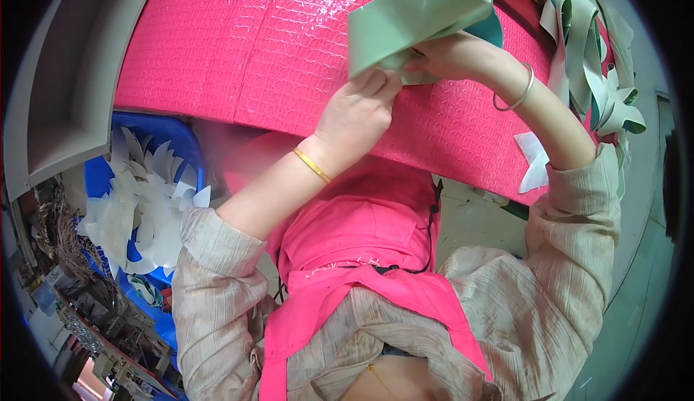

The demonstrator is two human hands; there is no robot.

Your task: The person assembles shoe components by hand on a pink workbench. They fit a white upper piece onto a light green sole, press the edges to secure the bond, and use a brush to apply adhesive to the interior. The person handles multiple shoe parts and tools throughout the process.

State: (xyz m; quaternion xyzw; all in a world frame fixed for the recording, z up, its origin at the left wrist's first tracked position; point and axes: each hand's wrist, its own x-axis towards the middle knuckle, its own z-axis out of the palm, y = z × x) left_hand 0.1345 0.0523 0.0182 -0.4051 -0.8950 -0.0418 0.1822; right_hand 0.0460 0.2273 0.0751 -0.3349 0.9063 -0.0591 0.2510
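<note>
In the head view, a curved, pale-green flexible sheet point(416, 19), spread above the grip, is pinched at its lower edge by the left hand point(359, 112); the hold of the partly hidden right hand point(457, 55) beside it cannot be told. Creasing could be caused by uneven pulling.

Hidden fingertips, cropped ends.
Fingertips of the right hand point(452, 55) vanish behind the green sheet point(416, 19), whose far end the top edge crops at one o'clock; strips point(578, 47) at two o'clock are cropped there too. Pale pieces point(155, 217) partly hide the blue bin point(182, 135); eight o'clock's clutter point(101, 336) is too small to tell.
</note>
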